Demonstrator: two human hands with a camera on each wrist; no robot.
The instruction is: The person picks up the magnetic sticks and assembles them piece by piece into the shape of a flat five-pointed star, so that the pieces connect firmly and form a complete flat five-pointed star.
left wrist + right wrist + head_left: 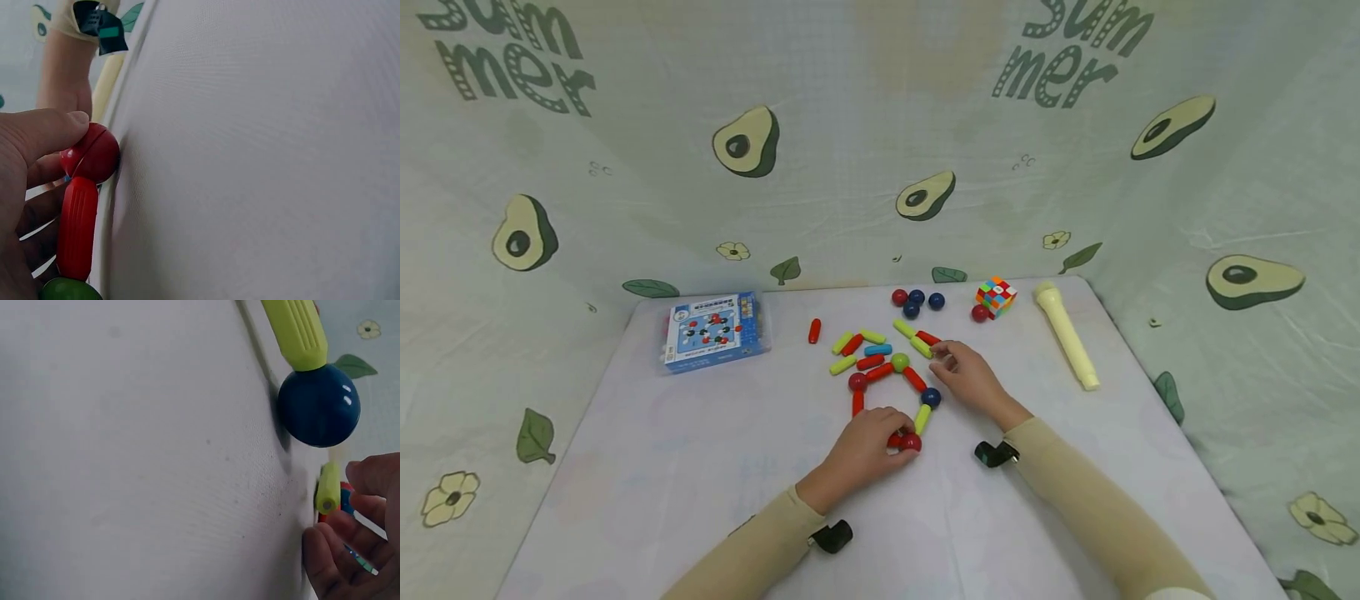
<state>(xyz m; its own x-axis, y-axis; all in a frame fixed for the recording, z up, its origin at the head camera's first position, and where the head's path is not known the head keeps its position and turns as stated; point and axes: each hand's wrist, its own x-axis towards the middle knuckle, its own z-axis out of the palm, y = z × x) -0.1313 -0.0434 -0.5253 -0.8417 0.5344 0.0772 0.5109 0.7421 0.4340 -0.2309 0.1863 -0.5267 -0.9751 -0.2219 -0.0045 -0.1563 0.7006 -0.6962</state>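
In the head view, a ring of balls joined by magnetic-looking rods lies mid-table, with a green ball (pixel 900 362) at its far end and a dark blue ball (pixel 931 397) on the right. My left hand (pixel 868 442) pinches the near red ball (pixel 94 153) between thumb and fingers. From this ball a red rod (pixel 78 228) leads to another green ball (pixel 70 289), which the hand hides from the head view. My right hand (pixel 968 375), fingers loosely bent and apart, reaches beside a loose yellow-green rod (pixel 921 347). Nothing shows between its thumb and fingers.
Several loose rods lie beyond the ring, including a blue rod (pixel 877 350). Farther back are dark blue balls (pixel 936 302), red balls (pixel 899 297) and a puzzle cube (pixel 996 297). A blue box (pixel 711 332) stands left; a cream stick (pixel 1067 337) lies right.
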